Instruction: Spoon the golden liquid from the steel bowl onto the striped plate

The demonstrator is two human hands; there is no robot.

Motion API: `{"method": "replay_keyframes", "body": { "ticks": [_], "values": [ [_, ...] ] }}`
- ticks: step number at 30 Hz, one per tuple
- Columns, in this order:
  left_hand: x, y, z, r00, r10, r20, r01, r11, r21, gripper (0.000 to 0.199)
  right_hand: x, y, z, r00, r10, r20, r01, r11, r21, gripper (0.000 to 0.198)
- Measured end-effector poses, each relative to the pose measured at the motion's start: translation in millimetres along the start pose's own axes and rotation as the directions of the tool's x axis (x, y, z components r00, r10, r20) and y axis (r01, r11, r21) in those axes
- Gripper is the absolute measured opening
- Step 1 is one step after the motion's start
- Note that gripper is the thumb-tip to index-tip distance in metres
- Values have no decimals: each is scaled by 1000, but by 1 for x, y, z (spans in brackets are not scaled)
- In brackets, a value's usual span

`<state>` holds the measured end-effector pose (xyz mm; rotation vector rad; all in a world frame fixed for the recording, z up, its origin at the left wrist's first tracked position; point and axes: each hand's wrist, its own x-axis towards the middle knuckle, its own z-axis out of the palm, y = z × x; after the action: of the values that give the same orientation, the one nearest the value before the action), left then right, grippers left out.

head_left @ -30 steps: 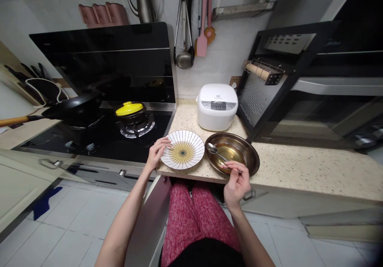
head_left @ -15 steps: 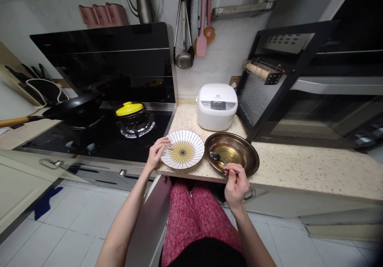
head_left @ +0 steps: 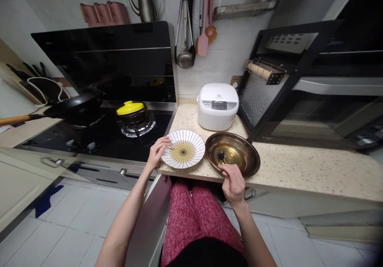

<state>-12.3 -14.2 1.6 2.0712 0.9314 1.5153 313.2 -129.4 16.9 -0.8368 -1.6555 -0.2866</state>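
At the counter's front edge lies a white plate (head_left: 191, 141) with dark radiating lines and a yellow centre. My left hand (head_left: 156, 151) holds its left rim, fingers over the edge. To the right, almost touching the plate, stands a brown-toned metal bowl (head_left: 253, 159) with shiny yellowish liquid or a reflection in its bottom. My right hand (head_left: 233, 182) pinches the handle of a spoon over the bowl's near rim. The spoon's head (head_left: 221, 155) is down inside the bowl; my fingers hide most of its handle.
A white rice cooker (head_left: 218, 107) stands behind the plate and bowl. On the left, the stove (head_left: 104, 139) carries a yellow-lidded pot (head_left: 130, 108) and a black wok (head_left: 74, 104). A black oven (head_left: 323, 119) is at right. Below, a cabinet door (head_left: 149, 215) hangs open.
My right hand has turned and shifted slightly left, and the spoon's head has moved rightward within the bowl. My left hand stays on the plate's rim.
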Motion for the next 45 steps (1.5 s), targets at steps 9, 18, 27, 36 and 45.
{"method": "replay_keyframes", "body": {
  "ticks": [9, 18, 27, 36, 45],
  "values": [
    [0, 0, 0, 1000, -1, 3, 1, 1000, 3, 36, -2, -24, 17, 897, 353, -267, -292, 925, 242, 19],
    [1, 1, 0, 1000, -12, 7, 12, 1000, 14, 38, -1, -46, 53, 919, 394, -32, -361, 870, 336, 24],
    [0, 0, 0, 1000, -6, 9, 6, 1000, 7, 37, -7, -44, 66, 901, 433, 29, -412, 830, 376, 22],
    [0, 1, 0, 1000, -10, 7, 10, 1000, 18, 37, -13, -41, 71, 885, 463, 47, -445, 811, 380, 23],
    [0, 1, 0, 1000, -16, 5, 16, 1000, 10, 37, -14, -42, 75, 861, 505, 66, -486, 776, 403, 23]
  ]
}}
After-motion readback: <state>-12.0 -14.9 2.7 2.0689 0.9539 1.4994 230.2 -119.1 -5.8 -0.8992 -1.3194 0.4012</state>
